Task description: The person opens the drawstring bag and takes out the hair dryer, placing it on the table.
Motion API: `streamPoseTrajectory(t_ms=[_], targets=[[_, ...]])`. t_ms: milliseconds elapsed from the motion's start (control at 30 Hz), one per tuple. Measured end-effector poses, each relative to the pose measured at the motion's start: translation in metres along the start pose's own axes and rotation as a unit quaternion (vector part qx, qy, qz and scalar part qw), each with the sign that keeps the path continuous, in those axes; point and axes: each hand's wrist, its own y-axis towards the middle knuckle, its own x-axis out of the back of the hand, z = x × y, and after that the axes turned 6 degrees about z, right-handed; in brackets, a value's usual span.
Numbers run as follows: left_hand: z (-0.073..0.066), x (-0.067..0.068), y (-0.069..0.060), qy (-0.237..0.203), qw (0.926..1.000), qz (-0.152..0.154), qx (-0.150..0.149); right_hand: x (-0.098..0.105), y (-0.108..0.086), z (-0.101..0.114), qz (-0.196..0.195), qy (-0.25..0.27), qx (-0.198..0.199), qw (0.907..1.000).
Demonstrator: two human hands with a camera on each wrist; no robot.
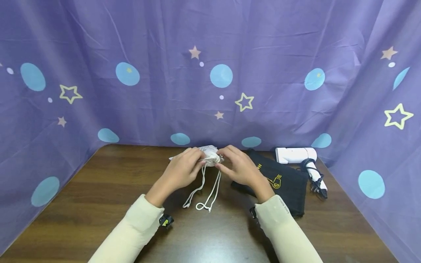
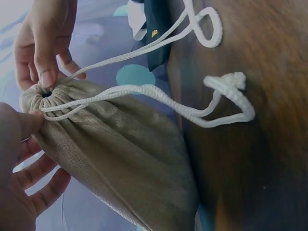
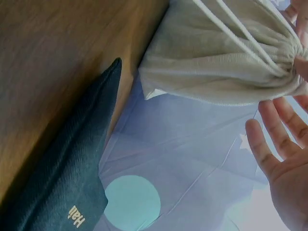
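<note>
"Where's the bag?"
"The drawstring bag (image 2: 125, 149) is by the far edge of the table (image 1: 98, 190), about midway along, cords (image 2: 144, 90) trailing toward the near side."
"And the hands?"
"The left hand (image 1: 181, 170) pinches one side of its gathered mouth; the right hand (image 1: 241, 168) pinches the other."
"Room to move?"
"Plenty leftward — wood runs right to that edge. The right is tighter: a black pouch (image 1: 286, 190) lies beside the wrist, a white hair dryer (image 1: 291, 155) near the far right corner."
"Surface, surroundings?"
"Brown grained wood, glare toward the front — and a purple curtain (image 1: 164, 54) with stars and blue spots on three sides."
</note>
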Motion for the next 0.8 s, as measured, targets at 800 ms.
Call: streamPoseTrajectory(t_ms=[800], targets=[[-0.017,-0.019,-0.001,0.095,0.9912,-0.083,0.042,-0.013,0.005,0.012,-0.018,-0.076,0.048,0.9958]])
